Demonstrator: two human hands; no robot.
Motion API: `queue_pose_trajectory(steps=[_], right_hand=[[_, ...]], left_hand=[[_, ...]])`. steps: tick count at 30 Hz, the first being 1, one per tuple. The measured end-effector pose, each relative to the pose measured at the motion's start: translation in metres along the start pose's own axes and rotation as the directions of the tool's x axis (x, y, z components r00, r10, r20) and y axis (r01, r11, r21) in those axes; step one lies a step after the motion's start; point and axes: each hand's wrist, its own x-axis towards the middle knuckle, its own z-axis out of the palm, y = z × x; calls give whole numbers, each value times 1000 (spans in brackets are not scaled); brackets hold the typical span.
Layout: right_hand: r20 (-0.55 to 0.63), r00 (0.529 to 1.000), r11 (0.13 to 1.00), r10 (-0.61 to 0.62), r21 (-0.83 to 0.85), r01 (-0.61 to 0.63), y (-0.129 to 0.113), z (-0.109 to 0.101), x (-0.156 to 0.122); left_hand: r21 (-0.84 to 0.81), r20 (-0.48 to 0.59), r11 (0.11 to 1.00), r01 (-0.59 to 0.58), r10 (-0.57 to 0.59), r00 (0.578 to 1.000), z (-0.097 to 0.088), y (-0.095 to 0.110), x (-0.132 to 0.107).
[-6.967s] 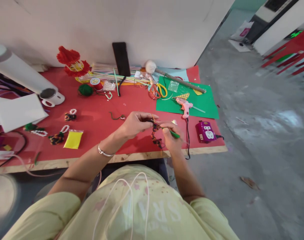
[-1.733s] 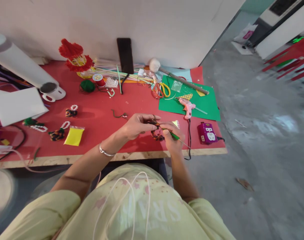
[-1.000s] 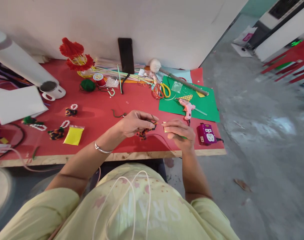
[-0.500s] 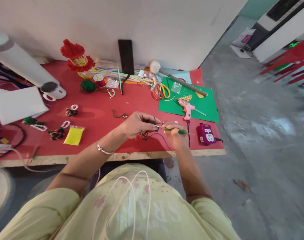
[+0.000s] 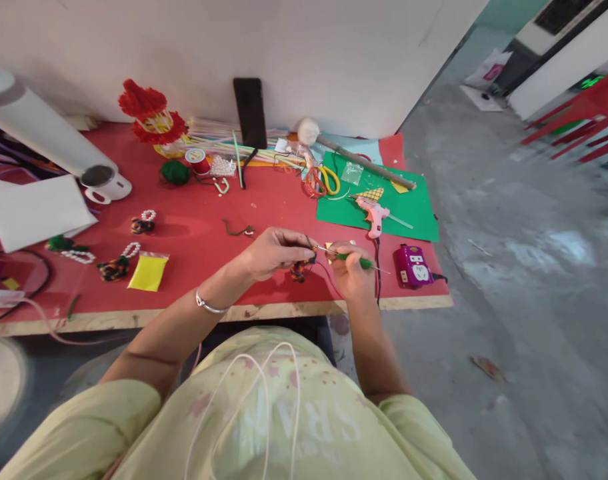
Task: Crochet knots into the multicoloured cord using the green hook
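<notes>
Standing at the back, a white wall (image 5: 334,60) borders a red-covered table (image 5: 199,227), and a green sheet (image 5: 424,207) lies on the table's right part. Above the near part of the red surface, the left hand (image 5: 274,257) and the right hand (image 5: 355,272) face each other, fingertips close together. A dark phone (image 5: 251,113) leans upright against the wall. On the green sheet lies a pink glue gun (image 5: 374,215); a purple socket box (image 5: 407,267) sits just beside the sheet's near edge, and a yellow packet (image 5: 148,272) lies well left of the hands. Thumb and curled fingers of the right hand grip a green-handled hook (image 5: 366,264), its metal shaft pointing at the left fingertips. Pinched by the left thumb and fingers, a dark, multicoloured yarn piece (image 5: 299,271) hangs below them; whether it touches the table is hard to tell.
</notes>
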Motion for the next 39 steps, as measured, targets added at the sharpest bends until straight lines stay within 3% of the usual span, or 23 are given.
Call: queue_pose_trajectory(steps=[9, 21, 30, 34, 39], right_hand=[[41, 999, 996, -1, -93, 5, -10, -6, 4], [155, 976, 933, -150, -304, 192, -20, -9, 4], [84, 985, 952, -152, -256, 168, -12, -3, -2], [91, 983, 941, -161, -287, 181, -12, -2, -3], [0, 997, 977, -75, -199, 73, -9, 0, -5]], left_hand=[[-3, 26, 1000, 5, -5, 1000, -1, 0, 1], [41, -11, 999, -14, 14, 1000, 2, 3, 1], [36, -3, 999, -29, 29, 1000, -1, -5, 1], [115, -25, 992, -56, 59, 998, 2, -1, 0], [70, 42, 996, -51, 48, 998, 0, -6, 0]])
